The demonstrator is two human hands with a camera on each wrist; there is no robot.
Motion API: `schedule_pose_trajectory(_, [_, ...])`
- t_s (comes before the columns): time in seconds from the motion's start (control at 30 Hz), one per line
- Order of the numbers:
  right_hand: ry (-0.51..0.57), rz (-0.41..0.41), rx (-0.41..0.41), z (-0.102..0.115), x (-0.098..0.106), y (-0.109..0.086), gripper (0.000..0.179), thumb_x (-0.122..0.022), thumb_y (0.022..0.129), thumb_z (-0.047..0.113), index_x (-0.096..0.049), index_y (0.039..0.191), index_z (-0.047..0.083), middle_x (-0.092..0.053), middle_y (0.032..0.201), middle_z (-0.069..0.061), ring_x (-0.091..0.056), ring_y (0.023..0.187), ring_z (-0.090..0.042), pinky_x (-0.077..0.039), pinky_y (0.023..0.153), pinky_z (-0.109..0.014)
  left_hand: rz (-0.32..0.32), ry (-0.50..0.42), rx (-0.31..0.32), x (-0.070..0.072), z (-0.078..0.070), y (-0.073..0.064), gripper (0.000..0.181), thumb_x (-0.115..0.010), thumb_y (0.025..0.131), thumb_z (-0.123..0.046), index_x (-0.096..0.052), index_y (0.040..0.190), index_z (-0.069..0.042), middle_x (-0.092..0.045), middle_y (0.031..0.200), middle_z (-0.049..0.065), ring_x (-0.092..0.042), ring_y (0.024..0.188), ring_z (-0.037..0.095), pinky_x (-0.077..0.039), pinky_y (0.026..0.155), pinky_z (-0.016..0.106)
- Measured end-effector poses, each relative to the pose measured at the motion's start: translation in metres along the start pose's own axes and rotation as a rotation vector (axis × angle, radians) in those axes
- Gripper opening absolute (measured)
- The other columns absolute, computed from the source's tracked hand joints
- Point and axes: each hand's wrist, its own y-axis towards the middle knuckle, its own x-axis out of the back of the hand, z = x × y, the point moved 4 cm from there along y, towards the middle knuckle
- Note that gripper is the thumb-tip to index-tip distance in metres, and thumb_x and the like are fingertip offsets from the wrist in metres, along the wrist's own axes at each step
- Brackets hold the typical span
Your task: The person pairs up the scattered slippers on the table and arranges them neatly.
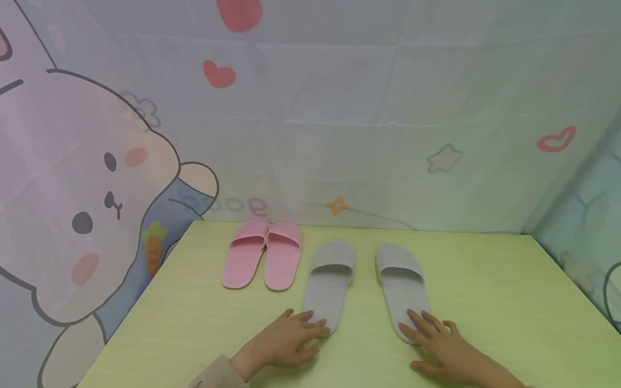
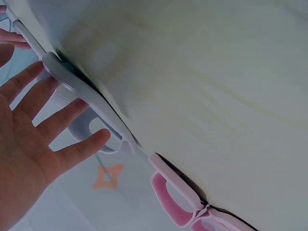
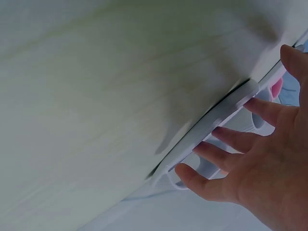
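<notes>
Two grey slippers lie apart on the table, toes toward the back wall. At the heel of the left grey slipper [image 1: 326, 293] is my left hand [image 1: 289, 339], its fingers spread and fingertips at the sole's edge. My right hand [image 1: 448, 347] has its spread fingers over the heel of the right grey slipper [image 1: 404, 293]. Each wrist view shows that hand's fingertips at a grey slipper's sole [image 2: 79, 89], [image 3: 211, 122], with no finger curled round it. Left of the grey pair, a pair of pink slippers [image 1: 283, 261] sits side by side.
The pale green-yellow table [image 1: 485, 291] runs back to a hanging printed cloth [image 1: 339, 108] with hearts, stars and a large cartoon rabbit [image 1: 116, 215] on the left. Another cloth [image 1: 597, 215] hangs along the right edge.
</notes>
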Motion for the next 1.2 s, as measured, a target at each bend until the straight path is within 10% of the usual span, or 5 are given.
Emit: schedule_pose_trajectory(1.2, [0.07,0.044,0.04,0.009,-0.004,0.013,0.061,-0.054,0.081,0.049,-0.042,0.133,0.02,-0.045,0.133,-0.015,-0.045,0.115,-0.036,-0.041,0.074,-0.053,0.001,0.127,-0.028,-0.002,-0.01,0.001,0.045,-0.047,0.088,-0.04,-0.045,0.131,-0.026,-0.047,0.134,-0.002,-0.046,0.122,0.026,-0.044,0.087,0.05])
